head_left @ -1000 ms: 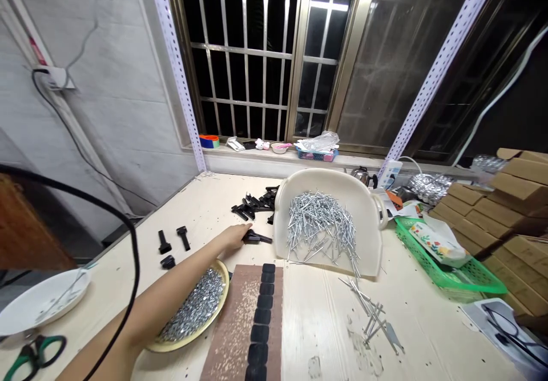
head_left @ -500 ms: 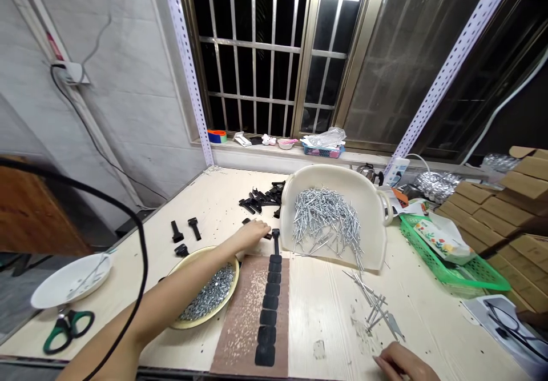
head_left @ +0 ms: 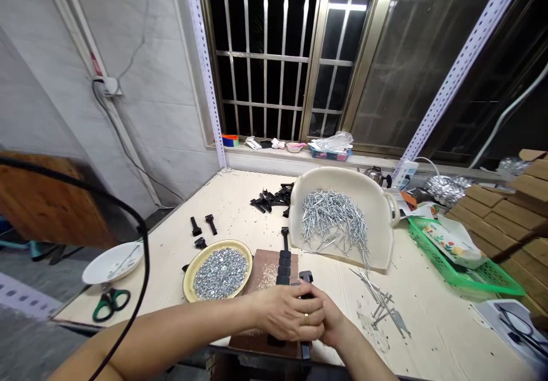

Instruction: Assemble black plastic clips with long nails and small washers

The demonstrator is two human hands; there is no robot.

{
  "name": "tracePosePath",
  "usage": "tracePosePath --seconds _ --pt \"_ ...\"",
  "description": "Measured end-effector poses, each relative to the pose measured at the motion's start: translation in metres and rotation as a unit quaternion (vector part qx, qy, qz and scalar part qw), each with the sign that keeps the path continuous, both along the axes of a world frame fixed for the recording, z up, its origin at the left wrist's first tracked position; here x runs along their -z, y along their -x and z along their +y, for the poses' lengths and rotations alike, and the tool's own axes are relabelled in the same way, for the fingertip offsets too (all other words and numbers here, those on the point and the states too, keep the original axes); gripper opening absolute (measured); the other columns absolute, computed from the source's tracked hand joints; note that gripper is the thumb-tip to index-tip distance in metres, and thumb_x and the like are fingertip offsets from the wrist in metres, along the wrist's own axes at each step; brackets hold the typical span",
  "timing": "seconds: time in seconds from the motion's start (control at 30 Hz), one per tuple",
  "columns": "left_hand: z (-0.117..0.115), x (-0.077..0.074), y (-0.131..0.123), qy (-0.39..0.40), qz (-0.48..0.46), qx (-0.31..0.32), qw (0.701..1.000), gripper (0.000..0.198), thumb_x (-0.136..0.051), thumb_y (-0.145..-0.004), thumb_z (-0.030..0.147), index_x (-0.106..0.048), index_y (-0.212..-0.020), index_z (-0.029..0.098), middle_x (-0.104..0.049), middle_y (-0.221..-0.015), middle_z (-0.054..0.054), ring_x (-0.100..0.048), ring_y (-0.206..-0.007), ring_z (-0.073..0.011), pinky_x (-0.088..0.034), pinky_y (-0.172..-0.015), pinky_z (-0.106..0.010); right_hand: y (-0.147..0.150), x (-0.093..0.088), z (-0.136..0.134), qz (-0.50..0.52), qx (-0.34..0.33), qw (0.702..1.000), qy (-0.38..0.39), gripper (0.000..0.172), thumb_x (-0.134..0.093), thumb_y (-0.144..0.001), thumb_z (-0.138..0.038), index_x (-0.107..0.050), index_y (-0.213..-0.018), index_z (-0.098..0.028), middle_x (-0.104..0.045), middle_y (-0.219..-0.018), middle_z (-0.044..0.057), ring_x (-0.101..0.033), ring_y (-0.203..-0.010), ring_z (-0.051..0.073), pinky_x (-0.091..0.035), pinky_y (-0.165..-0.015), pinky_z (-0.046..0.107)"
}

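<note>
My left hand (head_left: pixel 287 313), with a ring on one finger, meets my right hand (head_left: pixel 329 317) above the front part of a brown board. Both are closed around a black plastic piece (head_left: pixel 305 277); its wider head shows above the fingers and its lower end below them. The middle of the piece is hidden by my fingers. Under my left hand runs a row of flat black pieces (head_left: pixel 283 262) on the brown board (head_left: pixel 262 260), partly covered. Left of it stands a yellow bowl (head_left: pixel 188 294) full of small metal nuts (head_left: pixel 220 275).
A cream scoop-shaped tray (head_left: pixel 377 252) holds many metal pins (head_left: pixel 334 215); loose pins (head_left: pixel 381 301) lie to its right. Black parts (head_left: pixel 272 198) are heaped behind. Scissors (head_left: pixel 111 304), a white plate (head_left: pixel 113 262) and a green basket (head_left: pixel 466 275) stand at the sides. A black cable (head_left: pixel 144 255) hangs in front.
My left hand has come back from the far side of the board to the front. My right hand has moved left to meet it, and both now grip a black piece.
</note>
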State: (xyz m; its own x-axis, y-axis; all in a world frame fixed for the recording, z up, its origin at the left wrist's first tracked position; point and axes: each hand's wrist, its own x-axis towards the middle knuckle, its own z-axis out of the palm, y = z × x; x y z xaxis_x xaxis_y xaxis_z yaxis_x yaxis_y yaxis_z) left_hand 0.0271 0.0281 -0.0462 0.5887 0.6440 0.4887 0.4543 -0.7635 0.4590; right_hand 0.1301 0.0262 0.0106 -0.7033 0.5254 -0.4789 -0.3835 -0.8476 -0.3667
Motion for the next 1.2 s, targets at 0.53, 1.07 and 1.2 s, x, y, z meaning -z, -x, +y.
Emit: tracePosePath --seconds 0.53,1.07,1.2 --pt "0.148 -0.078 0.316 0.116 0.203 -0.421 0.876 0.026 -0.044 -0.067 0.000 -0.060 -0.081 0.014 -0.054 -0.120 -0.015 -0.033 -0.125 -0.0275 -0.015 -0.101 -0.048 -0.011 0.004 0.090 -0.417 0.143 0.789 -0.429 0.033 -0.069 -0.059 -0.031 -0.050 -0.083 -0.017 -0.052 -0.061 -0.003 -0.047 -0.044 0.010 -0.038 -0.042 0.023" --pt "0.183 -0.055 0.280 0.316 -0.102 -0.565 0.755 0.020 -0.065 -0.057 0.023 -0.058 -0.071 0.012 -0.066 -0.081 -0.020 -0.059 -0.094 -0.0355 -0.044 -0.071 -0.037 0.105 0.014 0.169 -0.706 -0.059 0.448 -0.546 0.021 -0.051 -0.071 -0.002 -0.052 -0.091 -0.007 -0.063 -0.086 0.023 -0.060 -0.086 0.030 -0.042 -0.070 0.035" --pt "0.156 -0.072 0.244 0.329 -0.246 -0.446 0.795 0.020 -0.060 -0.067 0.023 -0.056 -0.082 0.011 -0.066 -0.070 -0.010 -0.065 -0.075 -0.0234 -0.048 -0.064 -0.031 0.096 -0.001 0.167 -0.631 -0.006 0.513 -0.582 0.035 -0.059 -0.068 -0.012 -0.048 -0.101 -0.014 -0.063 -0.091 0.011 -0.059 -0.083 0.024 -0.043 -0.067 0.029"
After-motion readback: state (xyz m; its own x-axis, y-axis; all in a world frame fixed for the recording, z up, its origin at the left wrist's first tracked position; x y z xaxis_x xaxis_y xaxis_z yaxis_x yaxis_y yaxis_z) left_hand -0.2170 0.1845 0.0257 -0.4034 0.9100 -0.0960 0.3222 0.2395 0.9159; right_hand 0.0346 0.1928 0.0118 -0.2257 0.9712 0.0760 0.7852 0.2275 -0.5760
